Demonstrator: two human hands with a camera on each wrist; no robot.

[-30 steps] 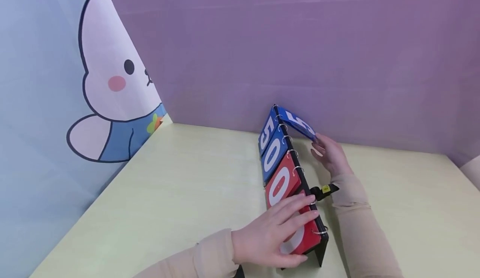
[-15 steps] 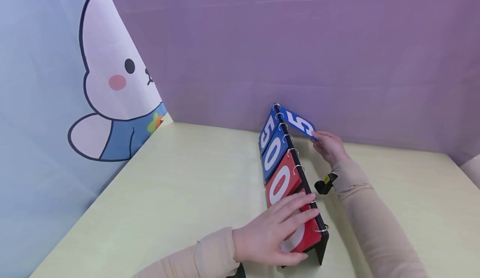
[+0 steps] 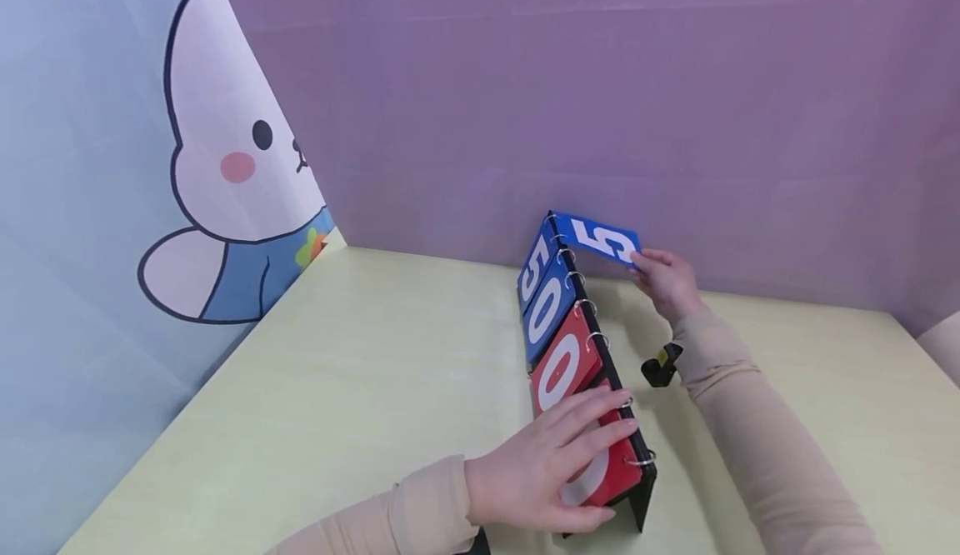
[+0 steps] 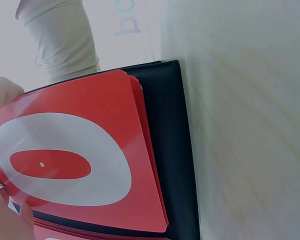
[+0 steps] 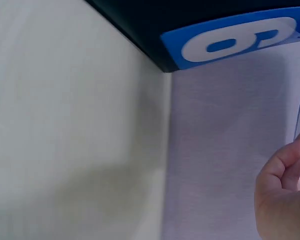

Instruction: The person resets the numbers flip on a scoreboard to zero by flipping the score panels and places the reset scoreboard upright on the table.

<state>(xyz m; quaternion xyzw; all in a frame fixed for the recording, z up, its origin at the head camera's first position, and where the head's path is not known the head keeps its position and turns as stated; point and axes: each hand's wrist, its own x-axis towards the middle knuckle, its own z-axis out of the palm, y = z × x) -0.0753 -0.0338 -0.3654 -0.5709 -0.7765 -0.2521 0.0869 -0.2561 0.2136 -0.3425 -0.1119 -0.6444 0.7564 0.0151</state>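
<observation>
A tabletop flip scoreboard stands in the head view, its ring-bound number cards hanging from a black frame. My right hand pinches the free edge of a raised blue number card marked 5, behind the far end. The front shows a blue 5 card, a blue 0 card and a red 0 card. My left hand rests spread over the near red 0 card, fingertips at the top edge, partly hiding it in the head view.
The pale yellow table extends on both sides of the scoreboard. Close behind its far end rises a purple backdrop. A blue curtain with a cartoon rabbit hangs at the left. Below my right wrist is a small black device.
My right hand has moved slightly up and right, lifting the blue 5 card more level so its face shows more fully. The left hand and scoreboard have stayed in place.
</observation>
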